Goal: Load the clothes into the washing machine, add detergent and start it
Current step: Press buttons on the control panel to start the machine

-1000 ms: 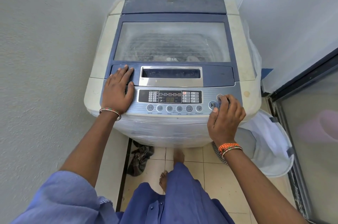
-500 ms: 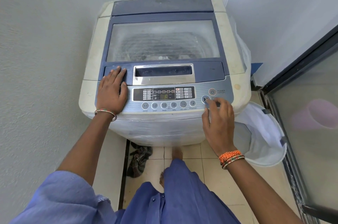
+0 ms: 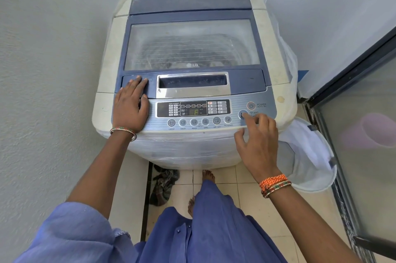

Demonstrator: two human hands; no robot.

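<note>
From where I sit, the loading looks finished: the lid of the washing machine is shut, and through its cloudy window I can just make out dark and pale shapes that I take for the clothes down in the drum. Whether detergent went in I cannot tell; no bottle or box shows anywhere around the machine. The display on the control panel is lit with green characters, so power seems on, and what remains, by my judgement, is the start itself. My right hand is over the near right corner of the machine, fingers loosely spread and holding nothing, the forefinger tip at the start/pause button, just below the power button; contact looks likely but I cannot confirm a press. My left hand lies flat, palm down and empty, on the near left of the panel, fingertips reaching onto the blue lid edge, seemingly steadying me. A white laundry basket sits on the floor right of the machine, and a crumpled dark cloth lies at its foot.
</note>
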